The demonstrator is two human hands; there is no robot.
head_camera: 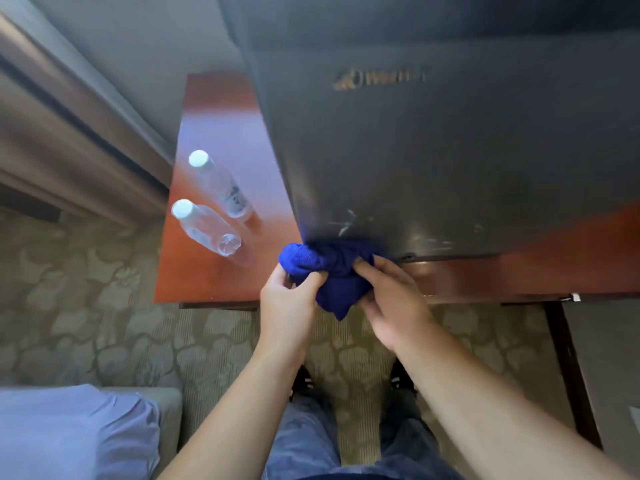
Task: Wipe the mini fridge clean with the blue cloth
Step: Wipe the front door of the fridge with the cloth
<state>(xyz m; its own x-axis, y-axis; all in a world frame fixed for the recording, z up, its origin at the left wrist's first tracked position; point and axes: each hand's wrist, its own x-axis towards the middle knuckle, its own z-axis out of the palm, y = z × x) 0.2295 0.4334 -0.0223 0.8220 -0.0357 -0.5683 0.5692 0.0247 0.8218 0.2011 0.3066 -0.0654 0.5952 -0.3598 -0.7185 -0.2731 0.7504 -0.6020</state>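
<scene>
- Your left hand [291, 292] and right hand [388, 299] both clench the bunched cloth [329, 271] — pressed against the fridge [433, 161] door's near left corner.
- Two bottles [214, 206] stand left, on the tabletop [214, 126].

Two clear water bottles [214, 206] with white caps stand close together on a reddish wooden table [221, 133]. Patterned carpet [86, 306] spreads below the table; a pale cushion [69, 431] lies nearer, left.
</scene>
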